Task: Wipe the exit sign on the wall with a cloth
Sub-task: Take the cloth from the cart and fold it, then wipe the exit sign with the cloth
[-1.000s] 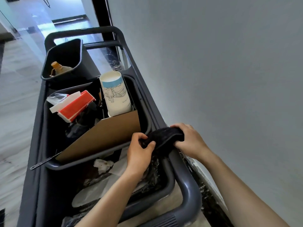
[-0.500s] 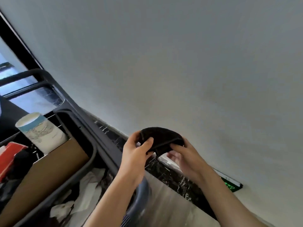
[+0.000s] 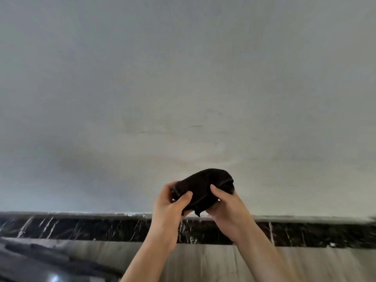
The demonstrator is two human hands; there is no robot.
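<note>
A dark, bunched cloth (image 3: 205, 185) is held up in front of a plain grey wall (image 3: 183, 88). My left hand (image 3: 169, 208) grips its left end with thumb and fingers. My right hand (image 3: 227, 206) holds its right side, thumb pressed on top. Both hands are at the lower middle of the view. The exit sign is not in view.
A black marble skirting (image 3: 81, 228) runs along the foot of the wall, above a pale floor (image 3: 203, 261). The dark edge of the cart (image 3: 50, 263) shows blurred in the lower left corner.
The view has swung right from the cart to face the wall squarely. The cart has slid almost out of view and the green sign is gone from sight. Both hands still hold the cloth.
</note>
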